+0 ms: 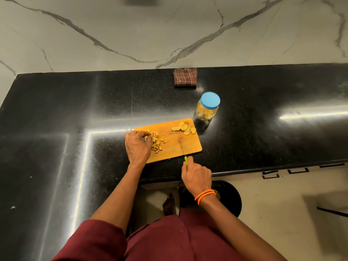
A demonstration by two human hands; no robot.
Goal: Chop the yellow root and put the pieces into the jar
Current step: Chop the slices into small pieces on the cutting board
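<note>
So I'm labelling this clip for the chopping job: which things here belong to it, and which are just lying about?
Part of the job:
cutting board
chopped pieces
root slices
knife, held by the right hand
left hand, at the chopped pieces
jar, blue lid on

Lying about:
checked cloth
black bin on the floor

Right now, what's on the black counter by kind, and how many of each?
Cutting board: 1
Jar with blue lid on: 1
Knife, gripped by the right hand: 1
Folded checked cloth: 1
Heaps of yellow root on the board: 2, chopped pieces at the left hand, slices
Total: 6
</note>
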